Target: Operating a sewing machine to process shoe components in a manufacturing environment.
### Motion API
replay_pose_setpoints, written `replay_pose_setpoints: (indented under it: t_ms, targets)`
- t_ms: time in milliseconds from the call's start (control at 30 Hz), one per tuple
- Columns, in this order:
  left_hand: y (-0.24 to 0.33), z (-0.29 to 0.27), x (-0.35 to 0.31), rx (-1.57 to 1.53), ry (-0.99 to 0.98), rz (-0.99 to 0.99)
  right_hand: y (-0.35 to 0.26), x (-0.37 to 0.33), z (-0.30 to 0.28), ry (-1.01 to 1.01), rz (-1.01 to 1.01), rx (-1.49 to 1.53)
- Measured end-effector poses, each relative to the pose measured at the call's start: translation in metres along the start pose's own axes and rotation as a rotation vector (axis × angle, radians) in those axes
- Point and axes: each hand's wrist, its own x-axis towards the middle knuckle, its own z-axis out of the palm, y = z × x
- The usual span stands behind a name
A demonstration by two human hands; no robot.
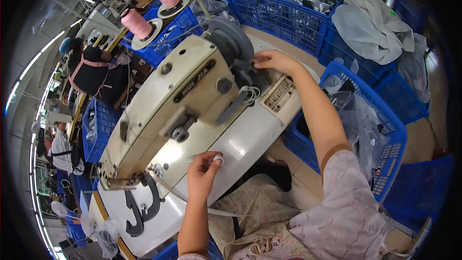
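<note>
A cream sewing machine [168, 101] stands across the white table [240, 135] in front of me. My left hand [203, 171] is closed in a pinch, holding a small round white bobbin [218, 160] above the table. At the machine's right end my right hand [278, 62] reaches to a dark mechanism [250, 74] just below the grey handwheel [231, 38]. Its fingers are bent together there, and what they grip is hidden. Dark grey curved cut pieces [139, 209] lie near the needle end. A pale tape [178, 194] runs from there across my lap.
Two pink thread cones [136, 24] stand on holders behind the machine. Blue crates [279, 14] with plastic-wrapped goods line the back, and another blue crate [380, 110] sits at my right. A person [98, 74] works at the far left. Loose white cord [249, 94] hangs near the handwheel.
</note>
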Motion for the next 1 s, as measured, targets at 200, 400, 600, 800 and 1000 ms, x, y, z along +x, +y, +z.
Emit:
replay_pose_setpoints:
  t_ms: [200,400,600,800,1000]
  targets:
    - [0.018,0.055,0.051,-0.072,-0.143,-0.052,-0.002,0.02,-0.011,-0.254,0.011,-0.146]
    - [0.058,0.088,0.096,-0.128,-0.54,-0.208,-0.004,0.016,-0.02,-0.244,-0.012,-0.1]
    - [0.103,0.137,0.12,-0.212,-0.594,-0.408,0.02,0.008,-0.041,-0.073,0.11,0.414]
    - [0.181,0.186,0.214,1.064,-0.444,0.337,0.034,0.014,-0.054,-0.172,0.101,0.77]
    - [0.154,0.212,0.306,1.707,-0.809,0.203,0.041,0.016,-0.056,-0.144,-0.064,1.335]
